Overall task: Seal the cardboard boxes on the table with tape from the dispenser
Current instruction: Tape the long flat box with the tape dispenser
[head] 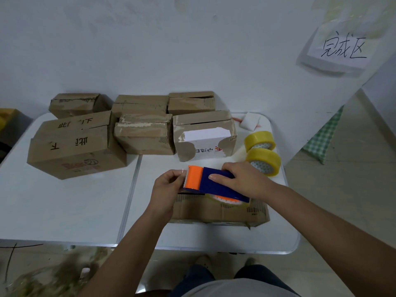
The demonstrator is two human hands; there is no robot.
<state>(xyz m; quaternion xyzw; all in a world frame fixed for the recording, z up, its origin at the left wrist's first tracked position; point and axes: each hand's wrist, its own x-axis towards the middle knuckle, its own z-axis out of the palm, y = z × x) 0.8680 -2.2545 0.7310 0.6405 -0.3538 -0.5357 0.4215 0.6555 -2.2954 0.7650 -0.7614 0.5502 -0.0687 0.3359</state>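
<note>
Both hands grip tape dispenser (211, 184) above box (218, 211): left hand (168, 186) at blade, right hand (242, 179) behind.

Table (64, 211): near-left half bare, open to a hand from the near edge up to the large printed box (75, 146). Far side closed off by a block of cardboard boxes standing close together, from the large printed box on the left through the middle box (145, 136) to the white-labelled box (203, 136), with three more boxes (139, 103) behind against the wall. Right edge: two tape rolls (262, 155) and a white packet (249, 121) fill the strip beside the white-labelled box. Near right: a flat box (214, 211) under the tape dispenser (214, 185), with both hands on the dispenser; a narrow bare gap runs between it and the far boxes.
</note>
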